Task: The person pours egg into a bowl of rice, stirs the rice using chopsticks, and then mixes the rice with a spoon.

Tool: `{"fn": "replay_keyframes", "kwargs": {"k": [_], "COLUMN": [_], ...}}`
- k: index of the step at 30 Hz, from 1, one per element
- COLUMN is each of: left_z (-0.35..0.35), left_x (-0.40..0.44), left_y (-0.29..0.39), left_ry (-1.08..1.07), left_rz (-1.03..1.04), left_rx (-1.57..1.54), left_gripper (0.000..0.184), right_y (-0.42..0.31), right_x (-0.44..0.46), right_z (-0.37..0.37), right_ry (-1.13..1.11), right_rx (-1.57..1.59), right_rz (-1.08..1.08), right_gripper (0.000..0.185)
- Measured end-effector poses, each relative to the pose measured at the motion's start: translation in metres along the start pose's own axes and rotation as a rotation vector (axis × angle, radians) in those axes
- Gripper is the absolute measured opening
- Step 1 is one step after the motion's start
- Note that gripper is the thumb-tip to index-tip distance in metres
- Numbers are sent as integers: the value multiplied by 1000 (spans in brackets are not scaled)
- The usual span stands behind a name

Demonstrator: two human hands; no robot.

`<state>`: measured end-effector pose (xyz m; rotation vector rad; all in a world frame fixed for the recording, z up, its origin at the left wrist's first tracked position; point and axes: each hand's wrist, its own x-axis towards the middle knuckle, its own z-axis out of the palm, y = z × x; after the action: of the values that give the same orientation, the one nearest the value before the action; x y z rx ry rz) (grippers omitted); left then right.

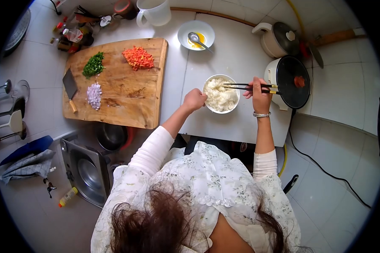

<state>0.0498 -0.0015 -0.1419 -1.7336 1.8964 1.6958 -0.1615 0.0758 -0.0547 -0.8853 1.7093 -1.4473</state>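
A white bowl (221,111) full of cooked rice (218,95) stands on the white counter in front of me. My left hand (194,99) grips the bowl's left rim, fingers closed on it. In my right hand (259,90) is a pair of black chopsticks (242,86), held level, with their tips at the rice. Behind the rice bowl, a pale bowl (183,33) holds yellow beaten egg (198,41) and a metal spoon (194,37).
On the wooden cutting board (126,97) lie chopped greens (93,65), diced orange-red pieces (138,58), chopped purple onion (94,95) and a cleaver (70,85). A black-lidded cooker (293,82) and an electric pot (274,40) stand at right. A steel sink (88,173) is lower left.
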Motion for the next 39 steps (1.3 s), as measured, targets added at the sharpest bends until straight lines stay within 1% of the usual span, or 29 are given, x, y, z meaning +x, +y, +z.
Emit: {"fn": "replay_keyframes", "kwargs": {"k": [2,3,4,5,6,9,11,12,14,17,20,21,23,24,25,26,28,31,34,37,39], "left_z": [0,0,1,2,3,0,2,1,0,4,0,0,-2,-2,-1,-1,-2,4,-4,2,3], "left_x": [0,1,3,3,1,0,4,2,-4,5,-3,-4,-4,-5,-6,-6,-1,-2,3,-2,-2], "left_y": [-1,-2,-2,-3,-1,-1,-4,-2,2,-7,2,1,3,4,3,3,1,-2,2,0,-3], "left_ry": [22,30,37,40,41,37,5,16,34,55,40,38,36,43,53,64,64,29,58,76,52], "left_rz": [28,21,15,10,11,11,7,4,1,24,-7,-12,-16,-5,4,12,12,11,7,-8,22], "left_rx": [-3,-3,-3,-1,2,8,-1,0,12,-6,10,11,12,20,24,26,27,26,28,-6,-13], "left_gripper": [31,31,31,31,31,29,25,27,31,30,29,29,29,29,29,29,29,30,30,30,30], "right_y": [5,19,30,43,41,28,12,8,21,34,10,7,31,31,28,25,11,21,8,-1,-5], "right_x": [1,2,4,7,11,10,9,8,15,20,12,12,17,20,23,22,15,14,5,-4,-4], "right_z": [7,13,18,15,14,10,8,9,11,10,17,19,17,18,13,8,8,5,7,-2,-11], "right_ry": [-38,-53,-68,-16,34,-60,-59,-58,-71,-91,-153,-158,-151,-146,-106,-136,-163,-191,-159,-116,-74], "right_rx": [28,-23,-146,-117,-90,-137,-146,-151,-146,-134,-174,-139,-143,-141,-179,-208,-168,-228,-133,-209,-233], "right_rz": [39,62,82,74,64,51,26,14,16,17,-2,-3,50,71,38,46,13,11,25,-44,-80], "right_gripper": [29,30,31,31,31,32,32,32,33,33,29,29,30,31,29,29,28,28,27,28,28]}}
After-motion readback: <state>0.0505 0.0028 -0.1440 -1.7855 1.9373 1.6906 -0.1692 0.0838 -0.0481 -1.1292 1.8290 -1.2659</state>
